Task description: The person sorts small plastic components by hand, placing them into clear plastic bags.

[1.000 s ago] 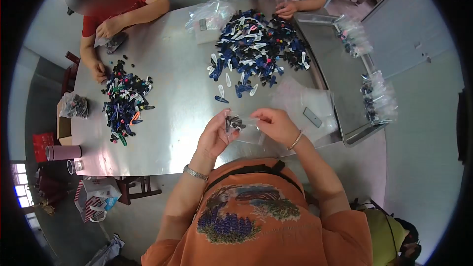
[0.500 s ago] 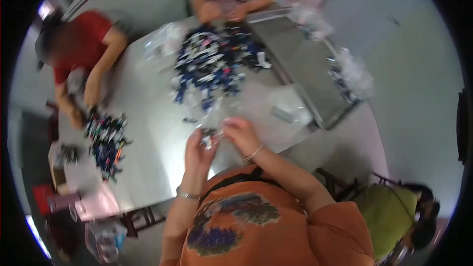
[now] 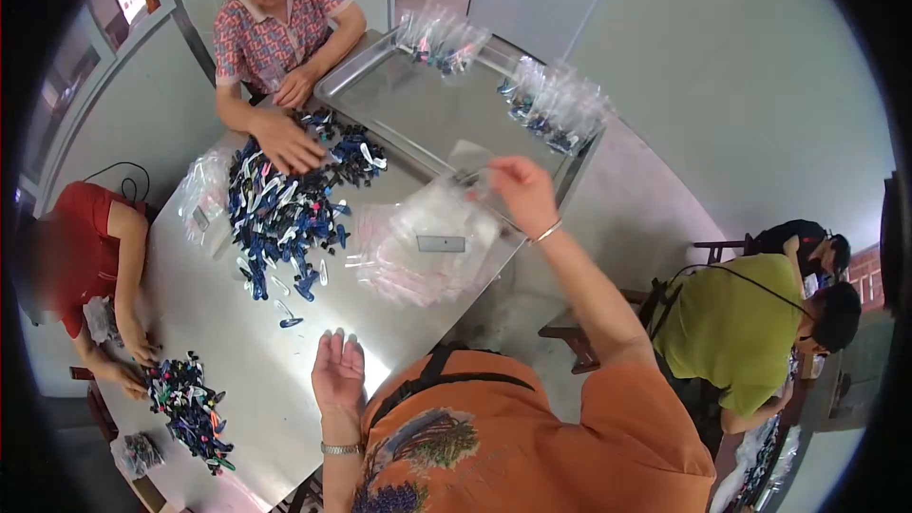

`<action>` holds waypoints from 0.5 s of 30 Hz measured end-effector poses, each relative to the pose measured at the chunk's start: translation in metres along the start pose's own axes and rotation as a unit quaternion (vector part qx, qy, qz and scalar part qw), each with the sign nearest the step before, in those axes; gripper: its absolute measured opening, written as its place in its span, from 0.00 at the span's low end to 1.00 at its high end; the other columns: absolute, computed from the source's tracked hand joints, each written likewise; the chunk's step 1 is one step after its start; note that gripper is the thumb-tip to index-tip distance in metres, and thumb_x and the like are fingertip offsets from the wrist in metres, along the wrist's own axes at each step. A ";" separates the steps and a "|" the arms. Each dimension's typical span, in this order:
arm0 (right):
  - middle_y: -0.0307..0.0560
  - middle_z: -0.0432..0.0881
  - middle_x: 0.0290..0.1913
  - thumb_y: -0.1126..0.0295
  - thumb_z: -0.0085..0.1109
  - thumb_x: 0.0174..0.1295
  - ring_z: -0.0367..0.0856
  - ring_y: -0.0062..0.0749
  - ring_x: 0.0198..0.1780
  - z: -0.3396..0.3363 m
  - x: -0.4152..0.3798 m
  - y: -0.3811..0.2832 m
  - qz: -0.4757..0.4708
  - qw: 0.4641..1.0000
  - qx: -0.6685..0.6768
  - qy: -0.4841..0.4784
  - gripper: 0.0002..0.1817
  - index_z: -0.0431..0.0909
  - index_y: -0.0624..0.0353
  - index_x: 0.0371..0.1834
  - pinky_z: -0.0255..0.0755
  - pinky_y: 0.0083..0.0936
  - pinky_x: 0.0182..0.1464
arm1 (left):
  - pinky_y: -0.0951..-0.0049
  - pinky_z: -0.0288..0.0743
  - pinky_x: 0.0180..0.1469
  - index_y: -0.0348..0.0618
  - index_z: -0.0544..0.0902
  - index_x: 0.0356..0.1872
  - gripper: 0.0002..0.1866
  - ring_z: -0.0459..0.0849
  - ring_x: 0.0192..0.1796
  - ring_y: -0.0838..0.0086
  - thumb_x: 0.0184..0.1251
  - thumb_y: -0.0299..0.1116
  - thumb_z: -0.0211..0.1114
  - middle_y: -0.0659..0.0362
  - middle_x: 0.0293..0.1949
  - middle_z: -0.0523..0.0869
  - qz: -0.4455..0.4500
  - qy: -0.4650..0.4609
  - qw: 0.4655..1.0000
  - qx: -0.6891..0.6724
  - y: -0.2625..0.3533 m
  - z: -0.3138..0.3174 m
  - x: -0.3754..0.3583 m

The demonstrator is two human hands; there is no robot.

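1. Your right hand (image 3: pixel 522 192) has its thumb and fingers closed in a pinch on a small clear plastic bag (image 3: pixel 467 177). Grip the film firmly, with light pressure near the contents, so it neither slips nor creases much.
2. Carry that bag level and unhurried over the long metal rim of the shallow silver tray (image 3: pixel 380 100) — a snag there could tip or spill it.
3. Your left hand (image 3: pixel 339 372) is palm up above the worktop (image 3: pixel 237 351), its fingers loosely curled and apart, with nothing seen in them. Hold it low and away from the right forearm's path.
4. The bag is at the side of the tray nearest you, beyond the stack of flat, clear plastic bags (image 3: pixel 380 261). You cannot tell whether it touches the rim.
5. It looks thin, glossy and see-through, with small dark pieces inside; blur hides their shape and whether its mouth is sealed. It probably handles limply, with the weight sagging low.
6. A grey rectangular slab (image 3: pixel 441 244) lies on the flat stack. Beside that stack is the heap of navy, black and white hair clips (image 3: pixel 285 218) — a co-worker's hand (image 3: pixel 290 144) reaches over it.
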State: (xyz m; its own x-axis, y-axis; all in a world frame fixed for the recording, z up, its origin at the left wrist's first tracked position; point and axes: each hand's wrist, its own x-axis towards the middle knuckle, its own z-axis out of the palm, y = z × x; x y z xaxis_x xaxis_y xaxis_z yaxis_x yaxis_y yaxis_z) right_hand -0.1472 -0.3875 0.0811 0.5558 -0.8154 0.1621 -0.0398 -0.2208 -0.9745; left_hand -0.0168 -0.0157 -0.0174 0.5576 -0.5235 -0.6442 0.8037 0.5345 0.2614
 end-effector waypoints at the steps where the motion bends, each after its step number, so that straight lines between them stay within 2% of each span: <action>1: 0.36 0.81 0.31 0.79 0.55 0.60 0.77 0.16 0.34 -0.018 0.013 0.007 -0.006 0.998 -0.051 0.022 0.07 0.80 0.62 0.40 0.72 0.16 0.38 | 0.64 0.82 0.45 0.45 0.78 0.46 0.09 0.84 0.43 0.62 0.69 0.34 0.56 0.55 0.44 0.84 -0.014 -0.014 1.000 -0.003 0.002 -0.003 0.003; 3: 0.35 0.81 0.30 0.79 0.56 0.59 0.76 0.15 0.33 -0.060 0.050 0.052 -0.042 0.986 -0.157 0.048 0.07 0.80 0.62 0.39 0.72 0.16 0.35 | 0.64 0.82 0.44 0.45 0.78 0.46 0.09 0.84 0.42 0.61 0.69 0.34 0.56 0.56 0.44 0.84 -0.028 -0.030 0.999 -0.008 0.003 -0.002 0.003; 5: 0.38 0.81 0.29 0.77 0.58 0.55 0.77 0.20 0.32 -0.094 0.070 0.068 -0.037 0.959 -0.271 0.072 0.08 0.80 0.61 0.39 0.73 0.21 0.35 | 0.66 0.82 0.40 0.47 0.81 0.43 0.09 0.86 0.37 0.66 0.70 0.34 0.54 0.58 0.38 0.87 -0.011 -0.006 1.000 0.015 0.001 0.004 -0.002; 7: 0.45 0.82 0.30 0.75 0.59 0.53 0.80 0.30 0.33 -0.134 0.090 0.086 -0.055 0.919 -0.378 0.097 0.11 0.80 0.60 0.41 0.74 0.27 0.37 | 0.66 0.82 0.40 0.47 0.81 0.43 0.09 0.86 0.37 0.67 0.70 0.34 0.54 0.58 0.38 0.87 -0.007 0.002 1.000 0.018 0.001 0.005 -0.002; 8: 0.45 0.82 0.30 0.75 0.59 0.53 0.80 0.30 0.33 -0.150 0.097 0.083 -0.055 0.919 -0.379 0.097 0.11 0.80 0.60 0.41 0.74 0.27 0.37 | 0.67 0.82 0.40 0.47 0.81 0.43 0.09 0.86 0.36 0.67 0.71 0.34 0.54 0.58 0.38 0.87 -0.001 0.013 1.000 0.021 0.001 0.005 -0.002; 10: 0.50 0.82 0.37 0.73 0.59 0.51 0.81 0.40 0.40 -0.168 0.103 0.079 0.026 0.880 -0.433 0.192 0.16 0.78 0.58 0.46 0.75 0.31 0.43 | 0.67 0.82 0.39 0.47 0.81 0.43 0.09 0.86 0.36 0.67 0.71 0.34 0.54 0.58 0.38 0.87 -0.004 0.018 1.000 0.023 0.000 0.009 -0.004; 11: 0.50 0.82 0.37 0.73 0.59 0.51 0.81 0.40 0.40 -0.168 0.101 0.084 0.030 0.881 -0.432 0.191 0.16 0.78 0.58 0.46 0.75 0.31 0.43 | 0.68 0.82 0.38 0.47 0.81 0.43 0.09 0.86 0.36 0.67 0.71 0.34 0.54 0.58 0.38 0.87 -0.007 0.020 0.999 0.028 0.001 0.010 -0.005; 13: 0.50 0.81 0.42 0.73 0.56 0.53 0.80 0.45 0.45 -0.164 0.097 0.089 0.041 0.848 -0.408 0.337 0.19 0.75 0.56 0.51 0.74 0.33 0.47 | 0.67 0.82 0.40 0.45 0.78 0.47 0.09 0.85 0.39 0.64 0.70 0.34 0.54 0.56 0.41 0.86 -0.009 -0.004 1.000 0.021 0.001 0.000 0.000; 14: 0.50 0.81 0.42 0.73 0.56 0.53 0.80 0.45 0.45 -0.157 0.092 0.094 0.042 0.847 -0.407 0.339 0.19 0.75 0.56 0.51 0.74 0.33 0.47 | 0.65 0.82 0.42 0.44 0.76 0.50 0.12 0.85 0.42 0.60 0.69 0.34 0.55 0.54 0.44 0.85 -0.010 -0.029 0.999 0.013 0.002 -0.004 0.002; 15: 0.50 0.81 0.44 0.72 0.55 0.54 0.79 0.44 0.47 -0.143 0.083 0.099 0.008 0.838 -0.502 0.214 0.18 0.75 0.55 0.51 0.74 0.34 0.48 | 0.65 0.82 0.42 0.44 0.76 0.50 0.12 0.85 0.42 0.60 0.69 0.34 0.55 0.54 0.44 0.85 -0.011 -0.031 0.999 0.015 0.002 -0.003 0.002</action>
State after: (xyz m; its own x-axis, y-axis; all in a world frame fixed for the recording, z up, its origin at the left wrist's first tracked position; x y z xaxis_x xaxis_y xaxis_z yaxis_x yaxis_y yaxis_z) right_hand -0.2243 -0.5536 0.0207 0.2088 -0.8921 0.4006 -0.8424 -0.3722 -0.3896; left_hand -0.0151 -0.0134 -0.0205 0.5514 -0.5750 -0.6044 0.8209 0.5032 0.2701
